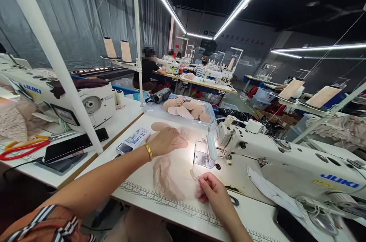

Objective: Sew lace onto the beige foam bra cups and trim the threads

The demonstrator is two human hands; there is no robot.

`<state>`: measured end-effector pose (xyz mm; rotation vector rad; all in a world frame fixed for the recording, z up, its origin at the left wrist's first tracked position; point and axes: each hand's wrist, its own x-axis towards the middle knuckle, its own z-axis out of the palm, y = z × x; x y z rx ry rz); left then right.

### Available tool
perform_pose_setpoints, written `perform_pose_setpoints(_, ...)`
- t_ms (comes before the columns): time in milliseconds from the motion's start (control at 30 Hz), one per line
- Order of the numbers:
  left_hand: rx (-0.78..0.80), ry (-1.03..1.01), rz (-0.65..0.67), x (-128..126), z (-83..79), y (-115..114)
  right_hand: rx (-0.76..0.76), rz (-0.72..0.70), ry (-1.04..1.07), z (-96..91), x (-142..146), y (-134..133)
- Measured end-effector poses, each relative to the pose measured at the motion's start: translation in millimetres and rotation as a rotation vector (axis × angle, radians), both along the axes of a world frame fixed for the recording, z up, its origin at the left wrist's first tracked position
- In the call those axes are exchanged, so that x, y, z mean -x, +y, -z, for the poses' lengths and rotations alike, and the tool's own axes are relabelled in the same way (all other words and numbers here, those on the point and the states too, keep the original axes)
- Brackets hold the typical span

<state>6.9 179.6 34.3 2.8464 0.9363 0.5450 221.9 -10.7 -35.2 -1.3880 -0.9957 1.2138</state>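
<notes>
My left hand (164,142) lies stretched out over beige oval fabric pads (180,143) to the left of the sewing machine's needle area, fingers on them. My right hand (211,188) is closed in a pinch in front of the needle plate (203,159). Between its thumb and fingers is the end of a thin pale strap (193,175). A crumpled beige sheer fabric piece (167,179) lies on the table between my hands. The white sewing machine (274,158) has a lit lamp (211,146) beside its needle.
A clear plastic bin (210,110) of beige pads (183,106) stands behind the table. A printed ruler (171,202) runs along the front edge. Right of my right hand lies a dark phone (291,225). Red-handled scissors (25,148) lie on the left table. Co-workers sit farther back.
</notes>
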Motion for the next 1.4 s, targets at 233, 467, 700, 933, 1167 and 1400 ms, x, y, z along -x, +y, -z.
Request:
perform_pose_setpoints(233,-0.004,-0.046,-0.096,-7.3,-4.6,24.7,-0.030,-0.013,-0.018,-1.6,-8.3,2.3)
perform_pose_setpoints(467,0.116,-0.208,-0.099,3.7,-47.2,-13.7,-0.042,0.043,0.043,-2.0,-13.9,0.7)
perform_pose_setpoints(700,0.364,0.062,0.237,-22.4,-36.4,-66.1,-0.121,0.032,0.029,-1.5,-7.2,1.8)
perform_pose_setpoints(933,0.630,0.216,0.454,-43.5,-38.8,-49.1,-0.292,-0.024,-0.295,-25.1,2.0,-18.6)
perform_pose_setpoints(1167,-0.057,-0.013,0.348,-9.2,-37.7,-53.1,-0.831,0.158,-0.871,-34.8,8.2,-0.4)
perform_pose_setpoints(1400,-0.224,0.173,0.449,2.3,12.9,-72.1,-0.816,-0.141,-1.117,0.3,-22.6,33.6)
